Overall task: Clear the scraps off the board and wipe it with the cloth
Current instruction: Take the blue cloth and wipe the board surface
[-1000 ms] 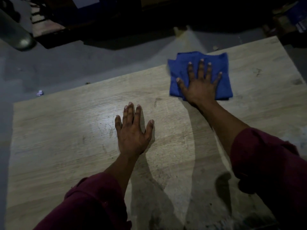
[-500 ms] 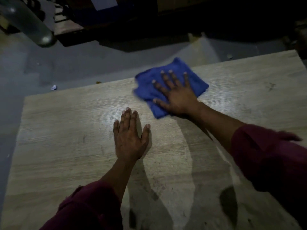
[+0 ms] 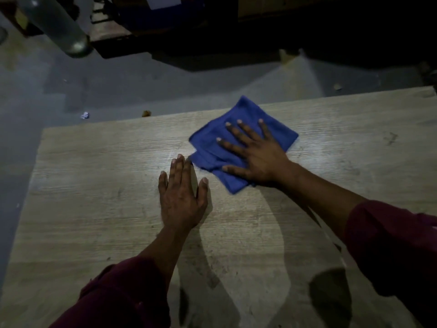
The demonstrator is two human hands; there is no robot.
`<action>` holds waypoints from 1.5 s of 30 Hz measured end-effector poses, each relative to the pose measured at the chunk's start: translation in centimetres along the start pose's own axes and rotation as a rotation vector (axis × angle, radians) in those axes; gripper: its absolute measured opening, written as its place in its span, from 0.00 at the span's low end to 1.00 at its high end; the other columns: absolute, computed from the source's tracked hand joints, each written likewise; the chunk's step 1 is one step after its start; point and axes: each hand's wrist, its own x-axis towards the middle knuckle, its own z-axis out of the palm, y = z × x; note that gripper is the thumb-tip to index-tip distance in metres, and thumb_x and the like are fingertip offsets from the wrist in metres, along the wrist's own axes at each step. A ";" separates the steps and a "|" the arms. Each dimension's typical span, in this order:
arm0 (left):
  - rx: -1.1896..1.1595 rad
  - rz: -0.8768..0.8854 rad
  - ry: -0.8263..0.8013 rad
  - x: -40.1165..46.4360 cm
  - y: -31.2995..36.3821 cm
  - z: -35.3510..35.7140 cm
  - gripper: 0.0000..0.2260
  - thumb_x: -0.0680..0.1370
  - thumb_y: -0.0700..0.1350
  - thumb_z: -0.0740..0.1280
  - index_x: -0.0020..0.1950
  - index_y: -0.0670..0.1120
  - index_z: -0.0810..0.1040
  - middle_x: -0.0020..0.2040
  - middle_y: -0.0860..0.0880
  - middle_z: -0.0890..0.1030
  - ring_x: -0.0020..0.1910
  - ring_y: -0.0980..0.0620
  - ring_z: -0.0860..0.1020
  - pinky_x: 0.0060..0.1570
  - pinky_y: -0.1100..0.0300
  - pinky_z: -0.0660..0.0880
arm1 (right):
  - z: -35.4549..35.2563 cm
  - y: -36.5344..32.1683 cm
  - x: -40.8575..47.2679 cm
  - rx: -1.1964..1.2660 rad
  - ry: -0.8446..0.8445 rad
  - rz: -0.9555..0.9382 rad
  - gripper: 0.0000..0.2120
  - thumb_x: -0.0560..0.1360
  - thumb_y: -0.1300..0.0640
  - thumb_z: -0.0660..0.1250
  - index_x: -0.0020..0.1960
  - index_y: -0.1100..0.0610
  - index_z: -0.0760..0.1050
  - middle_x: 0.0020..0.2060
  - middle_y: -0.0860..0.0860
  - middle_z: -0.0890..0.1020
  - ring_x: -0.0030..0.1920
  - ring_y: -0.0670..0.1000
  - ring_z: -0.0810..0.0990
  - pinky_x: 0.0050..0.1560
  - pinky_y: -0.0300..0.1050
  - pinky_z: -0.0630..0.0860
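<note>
Head view, L to R. Debris on the floor (image 3: 118, 91) beyond the board's far-left edge: a small pale scrap (image 3: 84, 115) and a brown crumb (image 3: 146, 113), both well ahead of the left hand and off the work surface. Board (image 3: 94, 185): pale wood-grain, no scraps visible on it, though smudges and dark marks show nearer the body and to the far R. Left hand (image 3: 181, 197): flat, palm down on the board, fingers straight and close together, holding nothing; judged to be bracing the board. Cloth (image 3: 236, 138): blue, folded, lying on the board just ahead-right of the left hand's fingertips, its near-left corner almost touching them, contact cannot be confirmed. Right hand (image 3: 257, 152): flat on top of the cloth, fingers spread and straight, pressing down, not gripping. Est. status: clearing done, wipe in progress. Risks: (1) cloth held by pressure only, so a fast stroke may slide the hand off or bunch the folds, leaving unwiped streaks; (2) a stroke toward the left hand may hit it, req. repositioning; (3) marks near the body may be skipped if strokes stay at the far edge; (4) low light may hide residue.
</note>
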 end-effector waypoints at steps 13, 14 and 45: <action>0.057 0.040 0.032 0.1 -0.2 0.2 0.28 0.82 0.54 0.58 0.79 0.41 0.66 0.80 0.43 0.64 0.80 0.47 0.61 0.77 0.42 0.58 | 1.2 -0.4 -2.7 -0.006 0.052 0.278 0.38 0.78 0.24 0.45 0.83 0.40 0.47 0.84 0.53 0.48 0.83 0.58 0.48 0.78 0.71 0.41; 0.068 0.039 0.016 0.1 -0.1 0.2 0.28 0.83 0.55 0.57 0.79 0.41 0.64 0.81 0.43 0.62 0.81 0.48 0.60 0.77 0.42 0.57 | 1.0 0.2 -2.7 0.024 0.055 0.460 0.38 0.78 0.24 0.44 0.83 0.41 0.45 0.84 0.53 0.47 0.83 0.58 0.46 0.77 0.72 0.39; -0.063 0.057 -0.016 0.5 -1.3 0.3 0.27 0.79 0.49 0.53 0.77 0.41 0.69 0.79 0.43 0.65 0.79 0.47 0.63 0.77 0.44 0.54 | 2.1 -8.6 -8.1 -0.055 0.022 0.179 0.37 0.80 0.27 0.48 0.83 0.43 0.49 0.84 0.53 0.49 0.83 0.58 0.46 0.76 0.73 0.49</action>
